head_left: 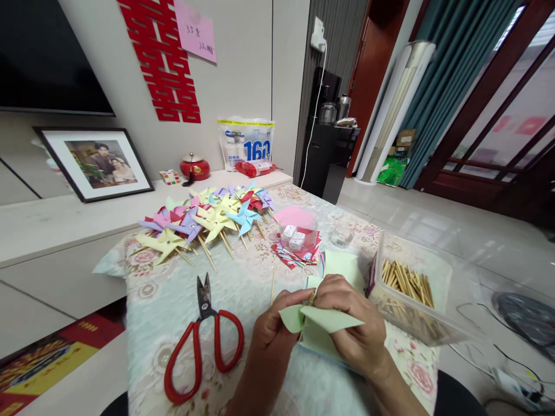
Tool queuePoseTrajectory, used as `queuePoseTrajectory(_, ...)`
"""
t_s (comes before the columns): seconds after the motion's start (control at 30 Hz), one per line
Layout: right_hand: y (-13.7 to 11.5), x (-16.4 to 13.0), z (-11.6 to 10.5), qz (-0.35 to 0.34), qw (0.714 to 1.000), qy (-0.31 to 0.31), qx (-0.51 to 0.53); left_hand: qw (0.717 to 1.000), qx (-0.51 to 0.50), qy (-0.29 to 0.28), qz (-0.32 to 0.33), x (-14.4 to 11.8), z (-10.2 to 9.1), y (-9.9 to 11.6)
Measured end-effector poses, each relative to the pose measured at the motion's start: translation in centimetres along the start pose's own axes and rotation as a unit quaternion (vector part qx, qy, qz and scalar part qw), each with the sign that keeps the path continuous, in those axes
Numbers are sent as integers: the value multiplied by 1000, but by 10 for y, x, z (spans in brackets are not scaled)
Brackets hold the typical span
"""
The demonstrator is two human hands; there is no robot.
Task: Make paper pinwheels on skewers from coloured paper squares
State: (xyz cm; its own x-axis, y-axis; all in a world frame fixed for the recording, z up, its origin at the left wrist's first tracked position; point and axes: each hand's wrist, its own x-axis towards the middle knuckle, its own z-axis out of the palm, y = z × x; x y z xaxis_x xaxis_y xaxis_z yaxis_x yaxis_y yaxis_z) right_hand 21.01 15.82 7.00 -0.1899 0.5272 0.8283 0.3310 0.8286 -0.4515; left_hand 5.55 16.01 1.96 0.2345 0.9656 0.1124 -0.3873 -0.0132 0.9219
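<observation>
Between my two hands is a light green paper pinwheel (333,319), its blades partly folded. My left hand (275,323) is closed, pinching its left side. On the other side, my right hand (355,318) grips the paper near its centre, with fingers curled over it. A small brownish piece shows between the fingertips, too covered to make out. Pale green paper sheets (344,267) lie under and behind my hands. One thin stick (273,283) rests on the cloth beside my left hand. Red-handled scissors (205,309) lie further left, blades slightly apart.
Finished pinwheels (214,222) in several colours are heaped at the back left. A clear tub (403,300) of wooden sticks (407,280) stands at right. A clear container (303,222) sits on coloured paper squares (295,258). The flowered tablecloth (151,323) hangs over the table's edges.
</observation>
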Motion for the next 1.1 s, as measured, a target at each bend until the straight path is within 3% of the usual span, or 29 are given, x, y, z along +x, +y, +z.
queuePoseTrajectory(0.73, 0, -3, 2, -1, 1000, 25, 3, 999, -32, -7, -26, -4, -4, -8)
queuePoseTrajectory(1.1, 5, -7, 1, 8, 1000, 8, 6, 1000, -4, -14, -21, 0, 3, 10)
